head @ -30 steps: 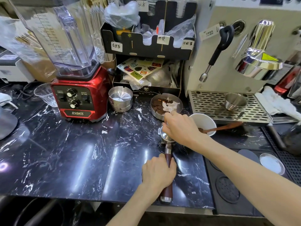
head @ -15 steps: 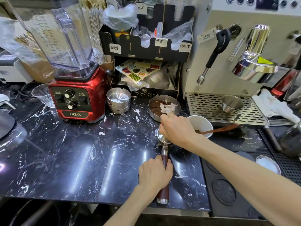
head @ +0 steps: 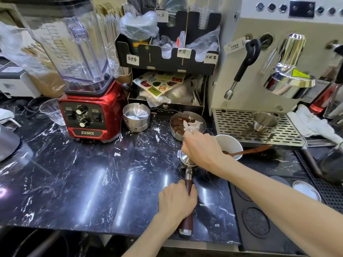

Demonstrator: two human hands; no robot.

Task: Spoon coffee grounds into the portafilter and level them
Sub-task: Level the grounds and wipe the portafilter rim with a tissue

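A black marble-patterned counter (head: 78,175) with white veins runs across a crowded drinks station; a red blender (head: 89,110) with a clear jug stands at the back left, a black cardboard organiser (head: 167,58) of bagged cups sits behind the middle, and a cream espresso machine (head: 278,62) fills the right, its perforated drip tray (head: 237,125) bearing a small steel cup (head: 265,121); a round steel tin (head: 136,116) sits beside the blender; a shallow metal dish (head: 176,132) holds dark spent grounds and crumpled white paper; a white cup (head: 230,143) holds brown coffee grounds and a wooden spoon (head: 250,151); the portafilter (head: 186,160) lies on the counter in the middle, the left hand (head: 176,199) clamped round its wooden handle, the right hand (head: 202,149) resting over its basket, fingers curled, and whether it grips anything cannot be told.
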